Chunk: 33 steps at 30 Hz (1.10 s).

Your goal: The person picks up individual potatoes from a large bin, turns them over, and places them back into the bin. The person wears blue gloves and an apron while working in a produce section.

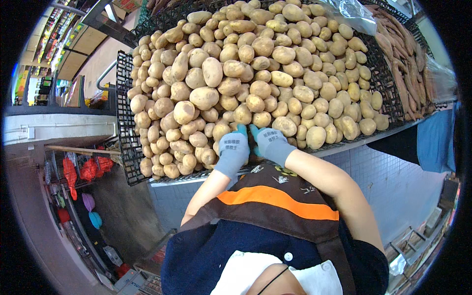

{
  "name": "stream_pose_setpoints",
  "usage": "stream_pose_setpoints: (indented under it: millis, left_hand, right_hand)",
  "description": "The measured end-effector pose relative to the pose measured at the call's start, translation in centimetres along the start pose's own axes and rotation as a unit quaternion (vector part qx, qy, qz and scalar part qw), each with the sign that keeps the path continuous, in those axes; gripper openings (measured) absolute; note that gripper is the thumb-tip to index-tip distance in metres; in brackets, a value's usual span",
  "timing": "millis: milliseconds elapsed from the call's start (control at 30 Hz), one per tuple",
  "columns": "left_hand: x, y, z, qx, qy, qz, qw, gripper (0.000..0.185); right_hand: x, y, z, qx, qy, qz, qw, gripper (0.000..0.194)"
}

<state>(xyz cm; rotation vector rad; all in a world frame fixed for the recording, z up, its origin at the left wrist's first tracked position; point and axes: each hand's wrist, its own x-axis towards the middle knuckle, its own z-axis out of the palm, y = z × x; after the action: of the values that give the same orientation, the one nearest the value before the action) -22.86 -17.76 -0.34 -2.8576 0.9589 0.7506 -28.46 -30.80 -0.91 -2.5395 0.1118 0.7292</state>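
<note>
A large heap of potatoes (pixel 204 97) fills the black plastic mesh display in front of me. At its near edge is my left hand (pixel 233 148), in a grey work glove with teal fingertips. My right hand (pixel 272 143) wears a matching glove and sits close beside it, with a narrow gap between the two. Both thumbs point away from me, against the nearest potatoes. The other fingers are mostly hidden below the hands and among the potatoes, so whether either hand grips one is unclear. The gloves bear printed writing.
A black mesh crate side (pixel 125 121) bounds the heap on the left. To the right lie long brown root vegetables (pixel 403 62), with clear plastic film (pixel 348 14) nearby. A person's blue garment (pixel 437 138) shows at the right. Stocked shelves (pixel 55 33) stand at far left.
</note>
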Motion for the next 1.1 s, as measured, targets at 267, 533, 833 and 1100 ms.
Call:
stream_pose_setpoints:
  millis: [267, 533, 833, 1100]
  left_hand:
    - [-1.3, -4.3, -2.0, -0.744, 0.094, 0.037, 0.661, 0.047]
    - [-1.4, -5.6, 0.7, -0.960, -0.016, 0.059, 0.272, 0.042]
    - [-2.4, -3.9, 0.2, -0.936, 0.053, 0.058, 0.343, 0.054]
    - [-2.4, -1.1, -3.1, -0.866, 0.172, 0.067, 0.465, 0.049]
  right_hand:
    - [0.7, 1.0, -0.2, 0.025, -0.009, -0.003, 1.000, 0.053]
    - [1.1, 2.9, -3.1, 0.406, -0.055, -0.027, 0.912, 0.064]
    - [0.2, -2.7, -8.4, 0.311, 0.048, -0.161, 0.935, 0.051]
    - [-0.5, -2.2, -9.6, 0.478, 0.012, -0.171, 0.862, 0.036]
